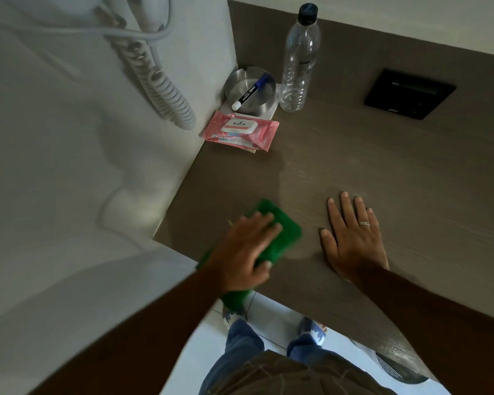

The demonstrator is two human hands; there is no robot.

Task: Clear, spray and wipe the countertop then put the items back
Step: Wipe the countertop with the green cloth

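Currently the left hand [247, 246] is pressing flat on a green cloth [280, 238] at about 6 o'clock on the countertop [354, 155], near the front edge; fingers are spread over the cloth rather than gripping it, thumb hooking its near side. Cloth is looking motion-blurred, bright green, folded, with one end hanging off the front edge below the wrist. The right hand [351, 235] is lying palm-down straight on the bare counter just to the 3 o'clock side of the cloth, fingers extended and slightly apart, holding nothing, a ring [364, 223] showing on one finger. Counter is looking like dark brown wood grain. Items are sitting clustered at the 11 o'clock corner against the wall: a pink wipes pack [240, 130] lying on a pale paper, a metal ashtray [250, 91] just behind it with a marker [250, 92] resting across it, and a clear plastic bottle [298, 61] standing upright just beside the ashtray. A black panel [409, 94] is sitting flush in the counter at 2 o'clock. A coiled cord [166, 89] is hanging on the wall at 10 o'clock.
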